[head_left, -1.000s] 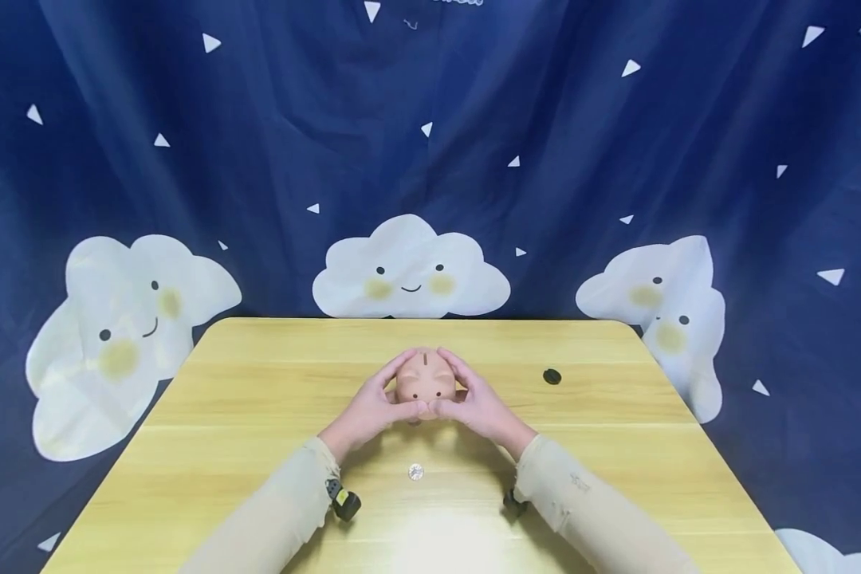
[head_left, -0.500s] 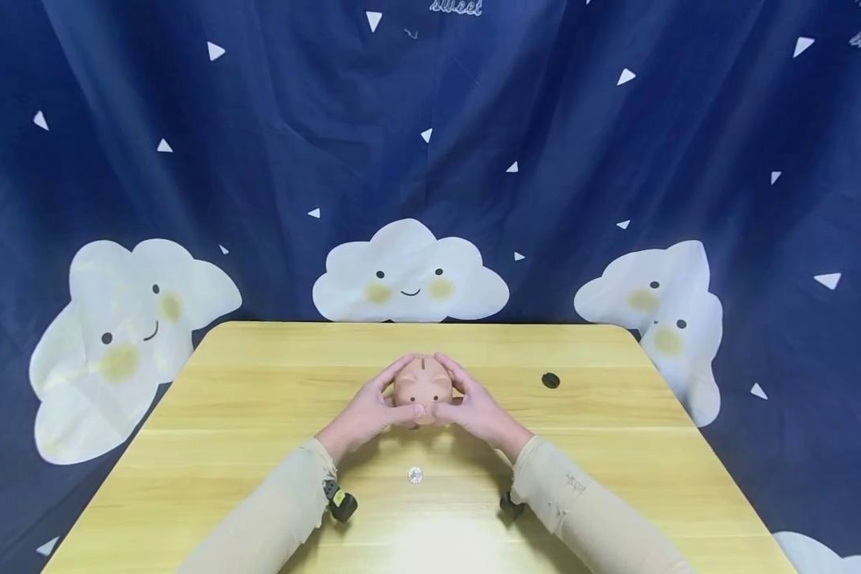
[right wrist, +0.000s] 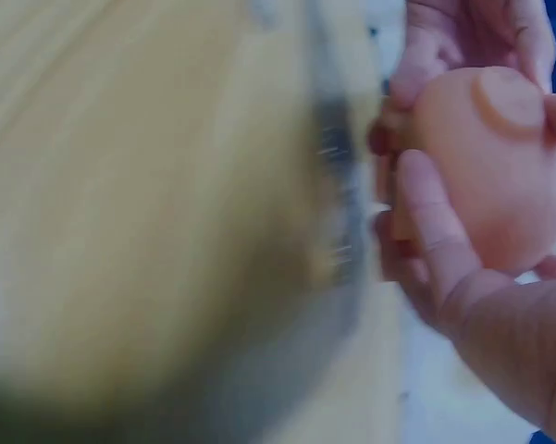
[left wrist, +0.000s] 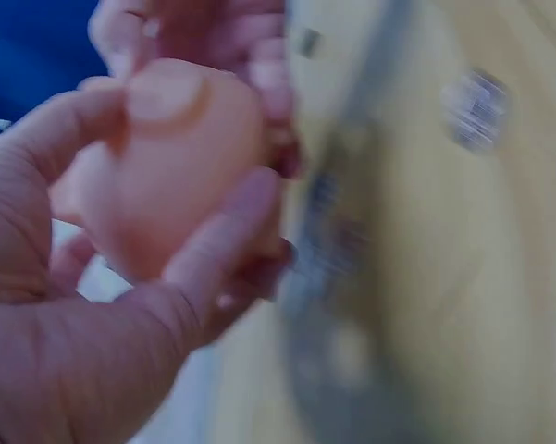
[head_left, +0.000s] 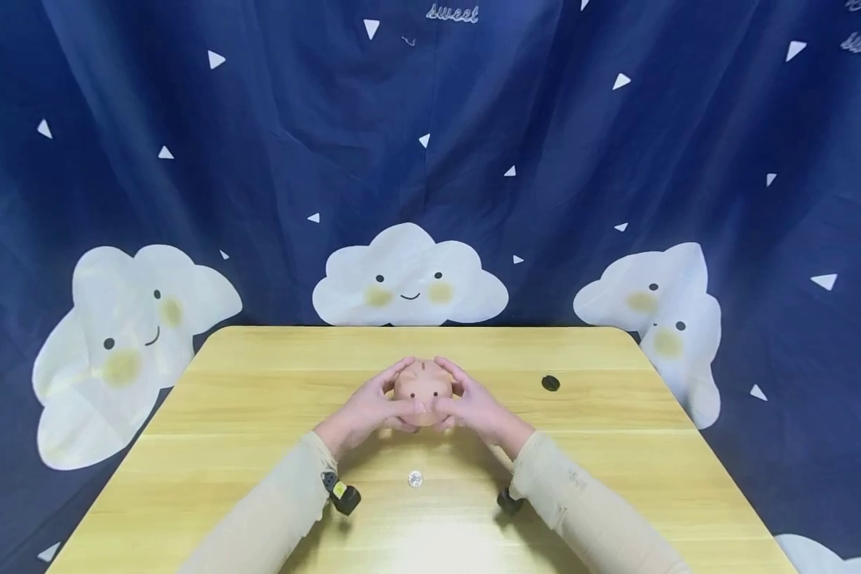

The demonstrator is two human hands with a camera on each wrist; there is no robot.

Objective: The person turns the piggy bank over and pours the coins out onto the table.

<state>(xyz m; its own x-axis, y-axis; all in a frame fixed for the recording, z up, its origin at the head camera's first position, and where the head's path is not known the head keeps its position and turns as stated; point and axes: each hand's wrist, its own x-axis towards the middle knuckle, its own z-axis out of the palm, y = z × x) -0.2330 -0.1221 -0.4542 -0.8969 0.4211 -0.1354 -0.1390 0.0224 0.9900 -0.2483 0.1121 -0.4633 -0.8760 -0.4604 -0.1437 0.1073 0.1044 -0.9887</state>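
Both hands hold a pink piggy bank [head_left: 423, 386] above the table, its eyes facing the person and the coin slot on its far top. My left hand [head_left: 364, 410] grips its left side, thumb across the snout area and fingers around the side and underneath. On the other side my right hand [head_left: 485, 410] mirrors this grip, the two thumbs meeting in front. The left wrist view shows the piggy bank's rounded body [left wrist: 185, 176] and one ear between the fingers. A silvery coin [head_left: 415, 479] lies flat on the table nearer the person.
A small black disc [head_left: 550, 383] lies on the wooden table [head_left: 273, 399] to the right of the hands. Behind the far edge hangs a dark blue curtain [head_left: 373, 183] with cloud prints. Black wrist cameras [head_left: 346, 500] hang below the sleeves.
The piggy bank has tipped slightly, its slot turning away and its front toward the person. More fingers show beneath it. The scene has shifted a little lower in the head view.
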